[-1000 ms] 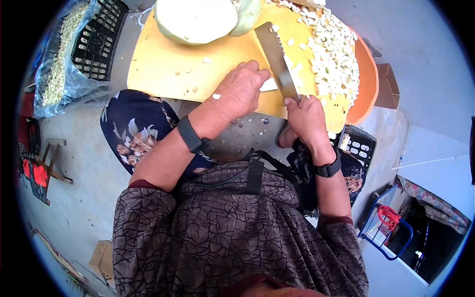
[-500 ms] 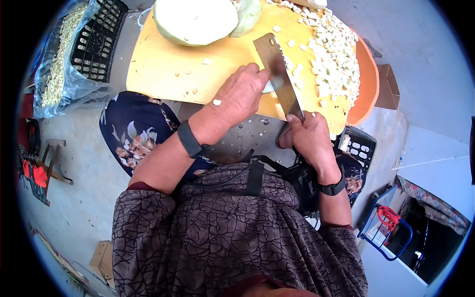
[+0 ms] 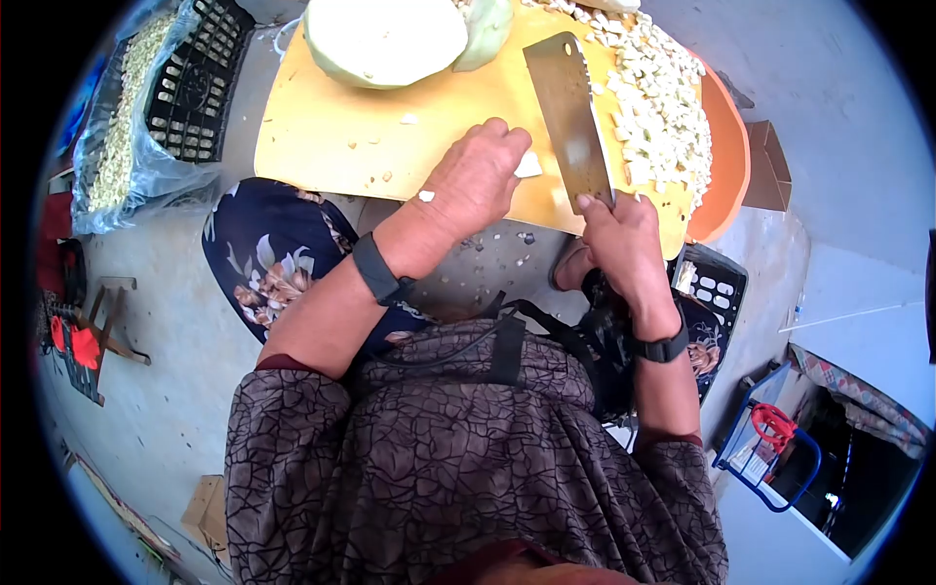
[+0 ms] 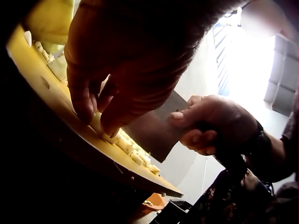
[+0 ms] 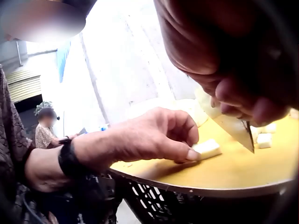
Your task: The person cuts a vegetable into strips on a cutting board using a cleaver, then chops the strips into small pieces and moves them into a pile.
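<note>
My left hand (image 3: pixel 473 171) pinches a pale strip of melon or gourd (image 3: pixel 528 166) near the front edge of the yellow board (image 3: pixel 322 146). In the right wrist view, thumb and fingers hold one end of that strip (image 5: pixel 209 148), and its other end points toward the blade. My right hand (image 3: pixel 629 239) grips the handle of a broad cleaver (image 3: pixel 570 127), whose blade stands a short gap to the right of the strip. Diced pieces (image 3: pixel 663 127) lie heaped along the board's right side. A large cut melon or gourd (image 3: pixel 385 39) rests at the back, beside a pale green wedge (image 3: pixel 485 34).
An orange basin (image 3: pixel 726 166) sits under the board's right edge, with a cardboard box (image 3: pixel 767 166) beyond it. At the far left, a plastic bag of small pale pieces (image 3: pixel 127 136) leans by a black crate (image 3: pixel 200 88). Another person (image 5: pixel 46 130) shows in the right wrist view.
The cleaver was over the end of the strip; it has moved right and away from it with my right hand. My left hand has stayed nearly in place, holding the strip.
</note>
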`<state>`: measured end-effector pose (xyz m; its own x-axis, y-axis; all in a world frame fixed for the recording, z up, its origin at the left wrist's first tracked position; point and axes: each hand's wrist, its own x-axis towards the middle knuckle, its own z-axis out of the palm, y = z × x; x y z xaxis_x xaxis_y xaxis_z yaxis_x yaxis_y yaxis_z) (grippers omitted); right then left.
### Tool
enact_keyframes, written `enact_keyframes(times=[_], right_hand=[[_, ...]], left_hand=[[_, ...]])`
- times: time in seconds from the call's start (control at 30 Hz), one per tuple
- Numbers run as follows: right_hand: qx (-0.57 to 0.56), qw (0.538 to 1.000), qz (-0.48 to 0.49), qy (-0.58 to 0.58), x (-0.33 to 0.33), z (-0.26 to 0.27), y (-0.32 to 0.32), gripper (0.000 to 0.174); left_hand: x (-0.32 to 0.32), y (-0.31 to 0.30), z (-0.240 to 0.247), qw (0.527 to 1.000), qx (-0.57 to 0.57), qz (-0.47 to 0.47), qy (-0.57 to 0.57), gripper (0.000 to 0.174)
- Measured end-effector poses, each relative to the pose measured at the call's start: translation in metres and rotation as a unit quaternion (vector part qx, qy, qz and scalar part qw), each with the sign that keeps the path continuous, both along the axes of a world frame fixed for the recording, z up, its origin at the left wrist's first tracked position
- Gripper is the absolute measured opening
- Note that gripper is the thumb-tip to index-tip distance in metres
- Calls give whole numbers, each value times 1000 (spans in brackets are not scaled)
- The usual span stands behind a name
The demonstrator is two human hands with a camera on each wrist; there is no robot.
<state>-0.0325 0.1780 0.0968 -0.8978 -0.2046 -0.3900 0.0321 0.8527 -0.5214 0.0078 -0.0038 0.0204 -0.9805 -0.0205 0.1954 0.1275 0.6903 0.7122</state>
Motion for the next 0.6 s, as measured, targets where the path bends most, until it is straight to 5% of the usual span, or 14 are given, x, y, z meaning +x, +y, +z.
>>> enact_keyframes(times=[0.5,0.6], right_hand=[[62,988,133,43,9,-18,-10,32],[-1,995,80,58,0,-21,-13,31]], left_hand=[[-4,2,-6,1000,21,18,-10,22],[-5,-2,-6,998,47,14,-33,21]])
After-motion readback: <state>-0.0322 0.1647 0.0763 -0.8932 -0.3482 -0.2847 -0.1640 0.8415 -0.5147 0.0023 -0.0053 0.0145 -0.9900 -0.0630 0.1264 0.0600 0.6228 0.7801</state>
